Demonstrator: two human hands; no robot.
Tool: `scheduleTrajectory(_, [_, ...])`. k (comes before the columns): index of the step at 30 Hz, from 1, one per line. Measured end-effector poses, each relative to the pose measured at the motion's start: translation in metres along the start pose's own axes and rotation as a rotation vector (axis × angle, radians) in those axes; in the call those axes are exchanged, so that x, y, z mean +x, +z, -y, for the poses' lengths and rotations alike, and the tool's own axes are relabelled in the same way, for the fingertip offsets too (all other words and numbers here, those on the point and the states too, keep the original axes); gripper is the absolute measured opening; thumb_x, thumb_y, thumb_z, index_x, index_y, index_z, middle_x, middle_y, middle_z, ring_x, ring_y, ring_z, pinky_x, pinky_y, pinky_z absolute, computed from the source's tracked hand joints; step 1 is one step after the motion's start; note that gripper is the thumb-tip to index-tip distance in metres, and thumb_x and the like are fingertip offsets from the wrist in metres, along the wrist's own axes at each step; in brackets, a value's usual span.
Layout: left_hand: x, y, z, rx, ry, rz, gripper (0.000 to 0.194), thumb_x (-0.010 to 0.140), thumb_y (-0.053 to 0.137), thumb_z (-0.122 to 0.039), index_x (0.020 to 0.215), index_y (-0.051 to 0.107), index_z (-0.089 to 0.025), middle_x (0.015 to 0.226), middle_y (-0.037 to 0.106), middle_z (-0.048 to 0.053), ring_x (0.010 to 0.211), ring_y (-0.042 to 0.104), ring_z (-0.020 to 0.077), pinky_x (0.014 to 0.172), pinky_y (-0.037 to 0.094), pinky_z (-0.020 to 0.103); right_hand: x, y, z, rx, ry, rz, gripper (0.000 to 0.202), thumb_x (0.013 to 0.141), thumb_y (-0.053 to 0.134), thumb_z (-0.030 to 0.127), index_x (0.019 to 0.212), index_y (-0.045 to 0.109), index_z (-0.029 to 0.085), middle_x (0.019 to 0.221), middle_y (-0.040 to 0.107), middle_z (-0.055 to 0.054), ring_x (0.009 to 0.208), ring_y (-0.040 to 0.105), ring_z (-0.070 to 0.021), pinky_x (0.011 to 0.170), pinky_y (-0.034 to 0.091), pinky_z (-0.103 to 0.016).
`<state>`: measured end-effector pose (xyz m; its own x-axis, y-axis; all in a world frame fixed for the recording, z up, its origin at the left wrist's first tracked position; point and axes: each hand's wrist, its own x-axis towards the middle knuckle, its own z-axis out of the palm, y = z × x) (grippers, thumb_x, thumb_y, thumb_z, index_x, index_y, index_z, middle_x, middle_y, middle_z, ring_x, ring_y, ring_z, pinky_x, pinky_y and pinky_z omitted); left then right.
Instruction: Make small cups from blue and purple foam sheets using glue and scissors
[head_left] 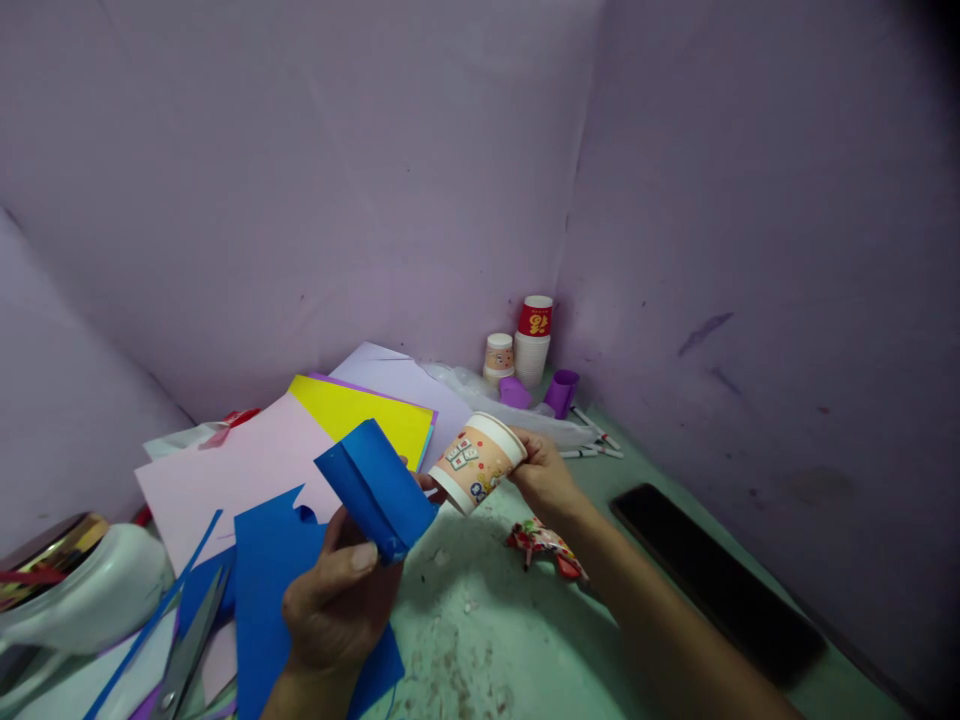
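In the head view my left hand (341, 585) is closed on a folded blue paper piece (379, 485), thumb on its near side. My right hand (541, 470) grips a printed paper cup (480, 460) by its rim. The cup is tilted, its rim up and to the right, its base close to the blue paper's right edge. Some fingers of my left hand show behind the paper, near the cup's base. Whether the paper and the cup touch, I cannot tell. Under my left hand lies a cut blue sheet (270, 590).
Pink (232, 480) and yellow sheets (367, 415) lie at the back left. Scissors (191, 640) and a white pot (112, 590) are at the left. Stacked cups (532, 360), a purple cup (562, 393) and markers (596, 430) stand or lie behind. A black phone (712, 580) lies right.
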<state>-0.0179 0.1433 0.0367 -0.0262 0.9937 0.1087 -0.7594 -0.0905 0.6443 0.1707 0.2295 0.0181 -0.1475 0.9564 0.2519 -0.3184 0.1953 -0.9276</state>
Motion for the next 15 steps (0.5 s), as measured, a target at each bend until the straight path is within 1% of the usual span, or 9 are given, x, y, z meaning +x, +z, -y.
scheduleTrajectory(3, [-0.004, 0.006, -0.004, 0.037, -0.052, 0.042, 0.052, 0.058, 0.063, -0.02, 0.109, 0.069, -0.019, 0.1, 0.075, 0.007, 0.103, 0.064, 0.0334, 0.099, 0.047, 0.051, 0.001, -0.002, -0.006, -0.039, -0.037, -0.011, 0.011, 0.058, 0.064, 0.011, 0.061, 0.068, 0.02, 0.058, 0.066, 0.004, 0.057, 0.059, -0.0155, 0.064, 0.05, -0.03])
scheduleTrajectory(6, [-0.007, 0.008, -0.004, 0.079, -0.076, 0.055, 0.048, 0.058, 0.064, -0.021, 0.106, 0.07, -0.018, 0.099, 0.075, 0.008, 0.105, 0.063, 0.0341, 0.102, 0.042, 0.052, 0.001, -0.004, -0.009, -0.073, -0.069, -0.021, 0.009, 0.062, 0.062, 0.013, 0.062, 0.067, 0.021, 0.062, 0.068, 0.003, 0.059, 0.06, -0.0165, 0.064, 0.05, -0.032])
scheduleTrajectory(8, [-0.007, 0.007, -0.001, 0.064, -0.053, 0.052, 0.046, 0.056, 0.065, -0.021, 0.102, 0.071, -0.019, 0.097, 0.075, 0.008, 0.1, 0.065, 0.0344, 0.099, 0.045, 0.052, -0.001, -0.006, -0.007, -0.104, -0.086, 0.006, 0.009, 0.064, 0.062, 0.015, 0.063, 0.068, 0.021, 0.064, 0.068, 0.002, 0.06, 0.061, -0.0176, 0.065, 0.051, -0.033])
scheduleTrajectory(10, [-0.006, 0.003, 0.001, 0.039, -0.036, 0.005, 0.043, 0.056, 0.065, -0.021, 0.099, 0.072, -0.021, 0.095, 0.075, 0.006, 0.096, 0.067, 0.0337, 0.093, 0.05, 0.052, -0.003, -0.008, 0.0, -0.145, -0.1, 0.074, 0.008, 0.065, 0.063, 0.016, 0.062, 0.068, 0.021, 0.067, 0.069, 0.001, 0.065, 0.062, -0.0196, 0.069, 0.052, -0.035])
scheduleTrajectory(12, [-0.005, 0.001, 0.002, 0.036, -0.054, -0.065, 0.041, 0.056, 0.066, -0.019, 0.096, 0.072, -0.022, 0.095, 0.075, 0.005, 0.097, 0.067, 0.0331, 0.092, 0.05, 0.051, -0.007, -0.01, 0.009, -0.191, -0.106, 0.16, 0.007, 0.062, 0.066, 0.015, 0.063, 0.07, 0.022, 0.071, 0.071, 0.001, 0.074, 0.064, -0.022, 0.077, 0.051, -0.037])
scheduleTrajectory(14, [-0.004, -0.001, 0.001, 0.046, -0.087, -0.112, 0.04, 0.058, 0.066, -0.016, 0.096, 0.072, -0.024, 0.099, 0.075, 0.004, 0.102, 0.065, 0.0324, 0.096, 0.048, 0.051, -0.01, -0.011, 0.017, -0.224, -0.099, 0.248, 0.016, 0.056, 0.074, 0.016, 0.07, 0.072, 0.022, 0.075, 0.072, 0.001, 0.08, 0.063, -0.0237, 0.083, 0.049, -0.038])
scheduleTrajectory(15, [-0.003, -0.002, 0.0, 0.049, -0.095, -0.12, 0.038, 0.058, 0.065, -0.015, 0.094, 0.072, -0.025, 0.1, 0.075, 0.003, 0.104, 0.064, 0.0318, 0.098, 0.047, 0.05, -0.012, -0.011, 0.019, -0.238, -0.092, 0.289, 0.022, 0.054, 0.077, 0.02, 0.075, 0.073, 0.022, 0.077, 0.072, 0.001, 0.081, 0.063, -0.0242, 0.083, 0.049, -0.038])
